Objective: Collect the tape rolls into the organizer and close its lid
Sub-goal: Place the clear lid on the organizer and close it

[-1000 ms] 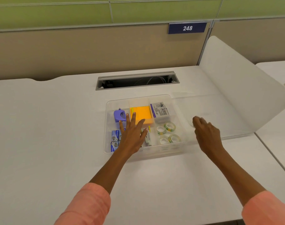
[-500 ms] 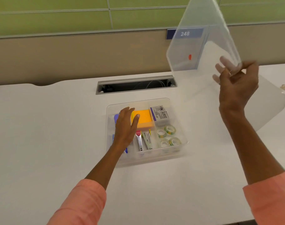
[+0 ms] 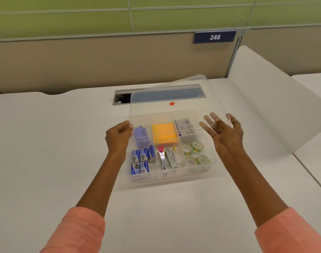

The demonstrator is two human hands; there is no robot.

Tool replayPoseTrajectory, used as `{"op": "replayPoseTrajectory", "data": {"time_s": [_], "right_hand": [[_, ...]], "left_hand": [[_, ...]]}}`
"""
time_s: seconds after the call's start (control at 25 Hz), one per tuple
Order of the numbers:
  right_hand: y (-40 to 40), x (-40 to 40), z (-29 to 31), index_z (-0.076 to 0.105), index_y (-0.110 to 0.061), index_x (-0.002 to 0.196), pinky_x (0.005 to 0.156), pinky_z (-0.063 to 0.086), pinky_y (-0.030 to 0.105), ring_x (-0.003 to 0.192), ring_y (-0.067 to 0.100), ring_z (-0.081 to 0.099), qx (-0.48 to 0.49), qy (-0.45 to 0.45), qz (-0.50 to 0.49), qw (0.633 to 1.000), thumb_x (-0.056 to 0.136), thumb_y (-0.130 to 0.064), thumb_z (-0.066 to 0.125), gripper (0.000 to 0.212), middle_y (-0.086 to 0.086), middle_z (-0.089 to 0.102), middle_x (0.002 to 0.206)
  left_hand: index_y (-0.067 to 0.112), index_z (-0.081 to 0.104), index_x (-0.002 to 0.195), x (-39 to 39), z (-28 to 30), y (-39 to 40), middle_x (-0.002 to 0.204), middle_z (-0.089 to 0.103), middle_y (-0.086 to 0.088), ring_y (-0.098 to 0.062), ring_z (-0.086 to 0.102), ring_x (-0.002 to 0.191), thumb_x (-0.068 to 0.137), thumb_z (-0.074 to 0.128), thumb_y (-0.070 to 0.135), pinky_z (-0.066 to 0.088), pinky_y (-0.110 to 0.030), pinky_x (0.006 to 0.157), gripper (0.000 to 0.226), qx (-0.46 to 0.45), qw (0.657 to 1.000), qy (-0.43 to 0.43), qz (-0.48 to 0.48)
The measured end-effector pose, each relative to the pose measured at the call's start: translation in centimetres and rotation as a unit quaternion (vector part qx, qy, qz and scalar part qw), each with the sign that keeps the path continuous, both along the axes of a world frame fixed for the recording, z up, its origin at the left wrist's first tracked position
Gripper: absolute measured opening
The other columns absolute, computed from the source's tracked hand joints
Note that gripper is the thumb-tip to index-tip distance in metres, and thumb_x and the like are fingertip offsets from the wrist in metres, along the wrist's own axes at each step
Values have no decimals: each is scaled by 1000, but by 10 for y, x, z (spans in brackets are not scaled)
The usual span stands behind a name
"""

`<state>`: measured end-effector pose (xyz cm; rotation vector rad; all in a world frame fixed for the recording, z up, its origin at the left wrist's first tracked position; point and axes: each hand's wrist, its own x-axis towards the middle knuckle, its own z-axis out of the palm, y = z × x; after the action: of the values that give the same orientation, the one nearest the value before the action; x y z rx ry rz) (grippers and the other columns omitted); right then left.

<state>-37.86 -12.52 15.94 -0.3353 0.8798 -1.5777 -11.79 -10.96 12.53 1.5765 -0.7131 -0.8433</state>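
Both hands [image 3: 119, 136] [image 3: 227, 133] now on lid [image 3: 167, 114], lowered over organizer [image 3: 174, 175].

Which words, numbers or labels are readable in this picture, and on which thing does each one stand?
"248": white digits on the blue sign on the partition.
Blue boxes in the organizer: white brand print, too blurred to read.
White box, back right compartment: printed label, too small to read.
Red dot on the lid: no text.
Tape rolls: green and yellow pattern, no legible words.
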Motion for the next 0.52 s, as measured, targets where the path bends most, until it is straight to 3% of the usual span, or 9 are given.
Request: {"op": "replayPoseTrajectory", "data": {"time_s": [0.12, 0.32, 0.4, 0.52], "right_hand": [[3, 0, -20, 39, -14, 112, 90, 51, 53, 104, 40, 61, 40, 27, 12, 999, 90, -2, 45, 26, 28, 57, 114], [6, -6, -44, 48, -7, 112, 84, 55, 39, 84, 27, 68, 79, 137, -13, 987, 87, -2, 58, 28, 18, 66, 93], [6, -13, -51, 55, 0, 113, 79, 54, 32, 78, 21, 65, 97, 223, -26, 970, 85, -9, 63, 31, 16, 67, 92], [10, -23, -58, 65, -6, 107, 78, 45, 28, 82, 18, 58, 135, 380, -18, 915, 79, -20, 71, 32, 7, 67, 93]], "left_hand": [[6, 64, 110, 1, -16, 16, 112, 68, -14, -24, 63, 102, 80, 67, 14, 47, -39, 99, 31, 42, 998, -50, 18], [5, 63, 112, -7, -32, 33, 115, 67, -15, -26, 61, 108, 83, 64, 16, 45, -35, 98, 31, 53, 989, -129, 49], [5, 63, 111, -7, -32, 36, 115, 66, -14, -27, 60, 110, 84, 62, 17, 43, -37, 99, 30, 46, 986, -149, 58], [7, 65, 109, -4, -34, 45, 114, 68, -12, -28, 59, 112, 84, 62, 20, 41, -39, 101, 28, 53, 983, -167, 62]]}}
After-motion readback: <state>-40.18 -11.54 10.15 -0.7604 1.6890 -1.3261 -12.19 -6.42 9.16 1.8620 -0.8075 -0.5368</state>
